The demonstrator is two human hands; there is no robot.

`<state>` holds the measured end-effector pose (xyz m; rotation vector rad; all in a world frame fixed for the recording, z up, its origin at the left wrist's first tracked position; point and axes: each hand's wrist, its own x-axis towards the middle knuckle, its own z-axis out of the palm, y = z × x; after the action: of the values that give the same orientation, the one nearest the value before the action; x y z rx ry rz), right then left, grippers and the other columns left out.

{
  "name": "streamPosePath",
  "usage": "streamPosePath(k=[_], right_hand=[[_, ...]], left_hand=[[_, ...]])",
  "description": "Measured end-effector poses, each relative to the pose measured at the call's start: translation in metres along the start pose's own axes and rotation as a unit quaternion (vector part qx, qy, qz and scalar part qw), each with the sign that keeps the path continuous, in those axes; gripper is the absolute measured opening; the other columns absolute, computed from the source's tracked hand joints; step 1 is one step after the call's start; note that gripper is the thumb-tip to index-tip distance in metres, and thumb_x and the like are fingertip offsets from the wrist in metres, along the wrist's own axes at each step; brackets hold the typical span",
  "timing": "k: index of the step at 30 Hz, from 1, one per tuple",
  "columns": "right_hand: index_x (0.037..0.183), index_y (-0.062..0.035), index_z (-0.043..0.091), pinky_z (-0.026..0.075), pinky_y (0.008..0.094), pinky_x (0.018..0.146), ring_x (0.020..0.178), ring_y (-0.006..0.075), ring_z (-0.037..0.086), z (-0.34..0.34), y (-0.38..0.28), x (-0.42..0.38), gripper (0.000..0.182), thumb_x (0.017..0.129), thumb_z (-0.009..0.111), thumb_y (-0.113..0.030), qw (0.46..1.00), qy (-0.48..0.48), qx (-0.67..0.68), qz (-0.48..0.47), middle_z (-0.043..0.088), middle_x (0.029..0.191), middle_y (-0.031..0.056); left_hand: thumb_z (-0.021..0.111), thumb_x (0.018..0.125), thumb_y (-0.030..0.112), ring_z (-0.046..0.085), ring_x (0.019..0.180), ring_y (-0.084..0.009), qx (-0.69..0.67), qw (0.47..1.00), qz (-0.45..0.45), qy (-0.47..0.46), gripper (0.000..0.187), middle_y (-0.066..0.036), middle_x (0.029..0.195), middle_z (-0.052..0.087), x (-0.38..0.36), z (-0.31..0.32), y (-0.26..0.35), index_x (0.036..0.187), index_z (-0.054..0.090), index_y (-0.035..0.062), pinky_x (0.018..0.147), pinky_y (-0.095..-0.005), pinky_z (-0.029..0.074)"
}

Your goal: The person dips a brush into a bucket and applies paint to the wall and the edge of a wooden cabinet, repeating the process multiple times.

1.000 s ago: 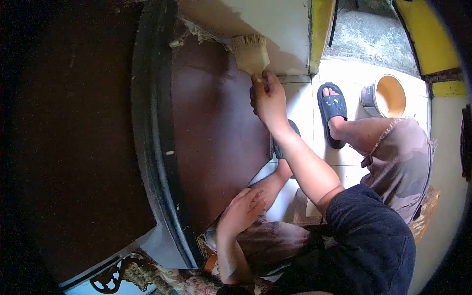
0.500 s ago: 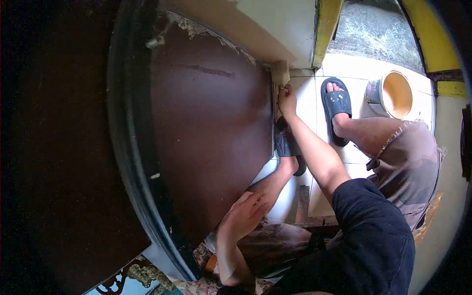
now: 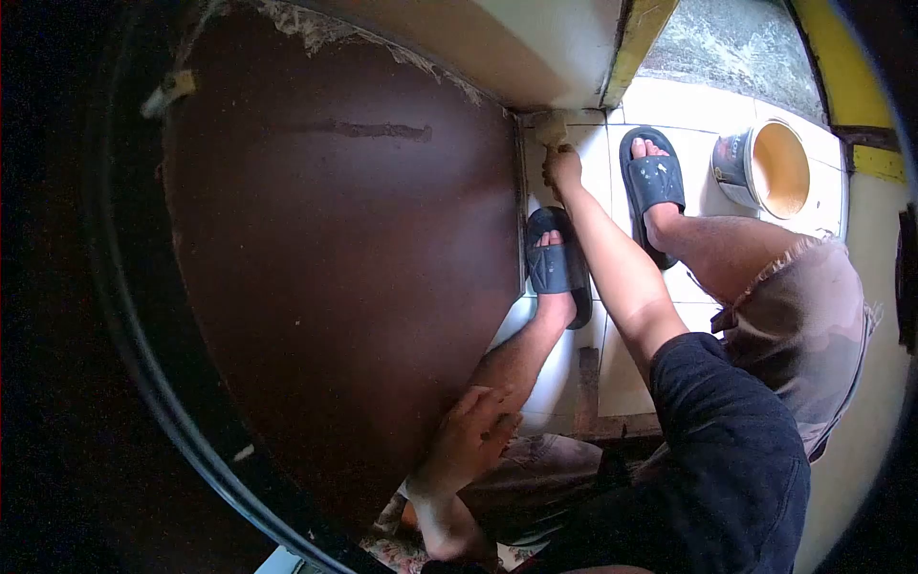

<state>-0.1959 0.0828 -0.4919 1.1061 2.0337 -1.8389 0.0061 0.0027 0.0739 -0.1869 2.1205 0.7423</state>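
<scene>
My right hand is closed on a brush with a pale, wide head, low at the corner where the wall base meets the floor. A large dark brown panel stands to its left. My left hand has its fingers apart, beside the panel's lower edge and over my lower leg, holding nothing visible. A bucket with a light orange inside stands on the white tiles to the right of my sandalled foot.
White floor tiles lie around both feet. A yellow door frame borders a rough grey surface at the top right. A dark curved edge runs down the left. Patterned fabric shows at the bottom.
My right hand and the brush have moved up slightly, away from the panel's edge, uncovering more of the nearer sandal. The view has shifted, and the panel's curved edge appears farther left.
</scene>
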Motion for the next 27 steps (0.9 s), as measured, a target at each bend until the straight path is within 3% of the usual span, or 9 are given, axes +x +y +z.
streamPosePath(k=[1,3,6,9,13,15,21,24,27], right_hand=[[0.094,-0.0057,0.053,0.038,0.0341,0.036,0.041,0.0205,0.05,0.022,0.039,0.027,0.027,0.091,0.052,-0.032,0.998,-0.044,0.029,-0.036,0.052,0.055,0.0072],[0.094,-0.0058,0.052,0.038,0.0336,0.036,0.041,0.02,0.05,0.026,0.042,0.028,0.028,0.091,0.051,-0.034,0.992,-0.088,0.058,-0.072,0.052,0.056,0.0074],[0.096,-0.0058,0.051,0.038,0.0329,0.037,0.043,0.0193,0.05,0.012,-0.006,0.0,0.031,0.092,0.05,-0.037,0.995,-0.085,0.039,-0.031,0.053,0.058,0.0074],[0.101,-0.005,0.051,0.036,0.0317,0.036,0.044,0.0178,0.05,0.033,0.012,0.017,0.031,0.091,0.052,-0.034,0.991,-0.102,0.077,-0.044,0.052,0.059,0.0065],[0.105,-0.0046,0.051,0.036,0.0306,0.037,0.044,0.0167,0.049,-0.003,-0.068,-0.032,0.031,0.09,0.057,-0.031,0.994,-0.031,0.08,-0.073,0.051,0.059,0.005],[0.105,-0.0044,0.051,0.036,0.0303,0.036,0.043,0.0165,0.048,-0.01,-0.062,-0.046,0.031,0.089,0.058,-0.03,0.991,-0.028,0.11,-0.076,0.051,0.058,0.0046],[0.101,-0.0048,0.051,0.035,0.0299,0.036,0.043,0.0149,0.048,0.001,-0.034,-0.009,0.028,0.09,0.057,-0.03,0.992,-0.099,0.069,0.019,0.049,0.057,0.0035],[0.1,-0.0049,0.052,0.035,0.029,0.036,0.043,0.0141,0.047,0.012,-0.033,-0.001,0.027,0.09,0.058,-0.03,0.984,-0.058,0.077,-0.15,0.05,0.057,0.0031],[0.1,-0.0038,0.053,0.034,0.0282,0.036,0.044,0.0131,0.047,-0.03,-0.113,-0.072,0.027,0.09,0.058,-0.029,0.983,0.011,0.087,-0.162,0.053,0.059,0.0035]], left_hand=[[0.059,0.089,0.027,0.057,0.101,-0.0359,0.014,1.0,0.015,0.01,0.036,-0.021,0.11,0.056,-0.002,0.001,0.0,0.119,0.057,0.0058,0.087,-0.0412,0.047],[0.059,0.089,0.029,0.057,0.101,-0.0361,0.013,1.0,0.013,0.01,0.037,-0.021,0.109,0.056,-0.003,0.002,0.0,0.119,0.056,0.0059,0.087,-0.0417,0.047],[0.06,0.088,0.03,0.057,0.101,-0.0366,0.003,1.0,0.003,0.005,0.039,-0.02,0.109,0.056,-0.005,0.001,0.001,0.119,0.056,0.0062,0.087,-0.0426,0.047],[0.06,0.088,0.032,0.057,0.102,-0.0372,0.004,1.0,-0.005,0.006,0.041,-0.02,0.11,0.056,-0.009,0.007,-0.005,0.119,0.056,0.0066,0.087,-0.0431,0.047],[0.061,0.087,0.034,0.058,0.1,-0.0371,0.016,1.0,0.014,0.014,0.041,-0.019,0.108,0.057,-0.009,0.009,-0.005,0.119,0.057,0.0076,0.086,-0.0435,0.048],[0.061,0.087,0.034,0.059,0.099,-0.0364,0.013,0.999,0.016,0.025,0.041,-0.018,0.107,0.057,-0.012,0.013,-0.011,0.118,0.057,0.008,0.085,-0.0434,0.048],[0.062,0.087,0.032,0.059,0.097,-0.0346,0.009,0.999,0.012,0.031,0.039,-0.017,0.107,0.057,-0.011,0.009,-0.004,0.118,0.058,0.0087,0.083,-0.0423,0.049],[0.062,0.087,0.03,0.059,0.097,-0.0344,0.013,1.0,0.002,0.019,0.039,-0.017,0.107,0.057,-0.011,0.008,-0.001,0.119,0.057,0.008,0.083,-0.0418,0.049],[0.058,0.089,0.027,0.058,0.1,-0.0353,0.011,1.0,0.005,0.005,0.038,-0.019,0.109,0.056,-0.008,0.006,0.0,0.118,0.055,0.0029,0.085,-0.0424,0.047]])
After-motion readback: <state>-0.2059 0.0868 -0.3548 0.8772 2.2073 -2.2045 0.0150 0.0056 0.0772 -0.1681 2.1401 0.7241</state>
